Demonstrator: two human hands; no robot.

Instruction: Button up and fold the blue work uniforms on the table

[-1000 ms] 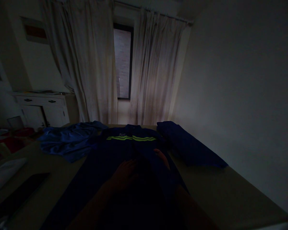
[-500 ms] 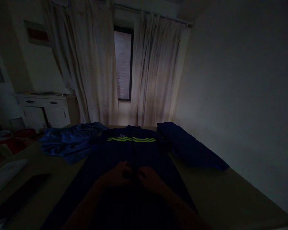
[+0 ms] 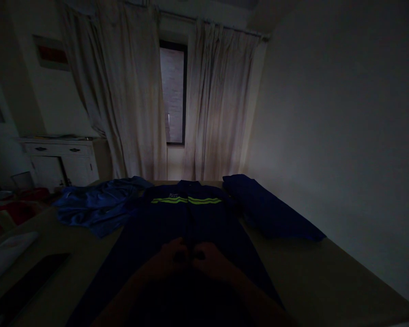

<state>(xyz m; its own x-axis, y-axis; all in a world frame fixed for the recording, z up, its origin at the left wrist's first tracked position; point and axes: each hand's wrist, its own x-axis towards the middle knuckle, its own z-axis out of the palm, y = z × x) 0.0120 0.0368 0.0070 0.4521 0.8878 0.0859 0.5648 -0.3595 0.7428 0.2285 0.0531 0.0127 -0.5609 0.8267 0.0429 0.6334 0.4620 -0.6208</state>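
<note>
Left hand (image 3: 173, 258), with its fingers curled, lay close beside the right hand (image 3: 207, 257), curled much the same way, both over the middle front of the striped garment (image 3: 163, 222). Whether either was pinching cloth I could not tell; it was too dark around the fingertips. The garment lay spread on the table (image 3: 313, 277), collar at the far end and the lower part toward the person, running under the hands.

It looked light and soft, a woven cloth that would fold easily, crease, and sag wherever it was not supported. Nothing about it seemed fragile, and it did not look especially slippery. From left to right, the good places to take hold appeared to be the left side edge, the front opening in the middle, and the right side edge; the collar seemed likely to be the firmest part.

Counted from left to right, there were one pale object (image 3: 12, 254), one flat dark object (image 3: 29, 284), one crumpled lighter blue garment (image 3: 100, 206), the one striped garment with two yellow-green bands across its chest, and one dark blue cloth (image 3: 266, 209) lying at the right: three pieces of fabric on the table.
</note>
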